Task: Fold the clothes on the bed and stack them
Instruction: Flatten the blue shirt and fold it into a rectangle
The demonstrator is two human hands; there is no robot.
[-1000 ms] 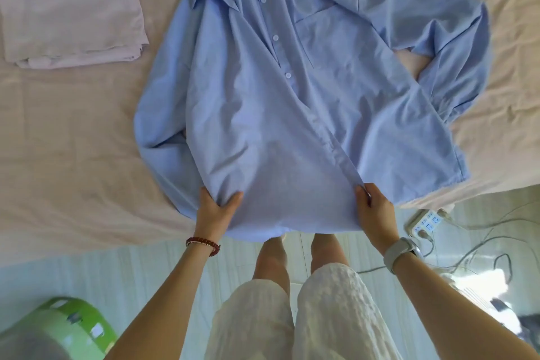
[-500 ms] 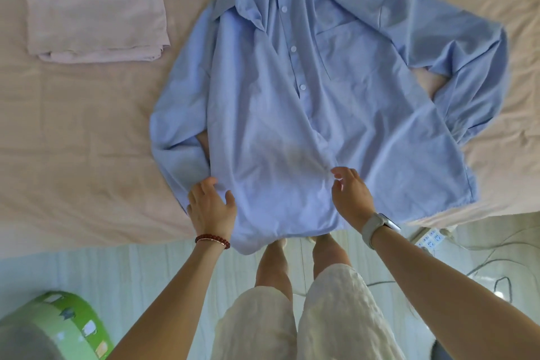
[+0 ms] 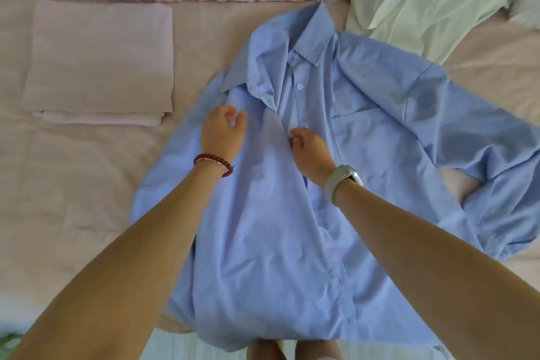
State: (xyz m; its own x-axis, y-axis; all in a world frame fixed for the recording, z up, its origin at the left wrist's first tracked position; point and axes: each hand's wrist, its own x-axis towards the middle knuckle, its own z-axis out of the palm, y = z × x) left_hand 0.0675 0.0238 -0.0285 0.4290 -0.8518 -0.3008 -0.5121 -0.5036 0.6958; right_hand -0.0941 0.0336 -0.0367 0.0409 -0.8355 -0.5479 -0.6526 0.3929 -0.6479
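We're looking down at the shirt [image 3: 336, 172], lying front-up across the middle of the bed [image 3: 73, 184], collar at the far end, hem hanging over the near edge. Our left hand [image 3: 223, 130] is hovering over the left chest, fingers loosely curled and holding nothing. Our right hand [image 3: 311, 149] is sitting at the placket [image 3: 296, 102], fingers curled in; whether they're pinching cloth we cannot tell.

The front panels are lying crooked and the left one is bunching under the collar [image 3: 309, 35]. We're judging the job here to be squaring the front before any fold: line up the placket edges, then smooth outward with flat palms. The right sleeve [image 3: 496, 161] is crumpled far right and needs straightening too.

A folded pink cloth [image 3: 99, 58] is waiting far left, a likely base for the stack.
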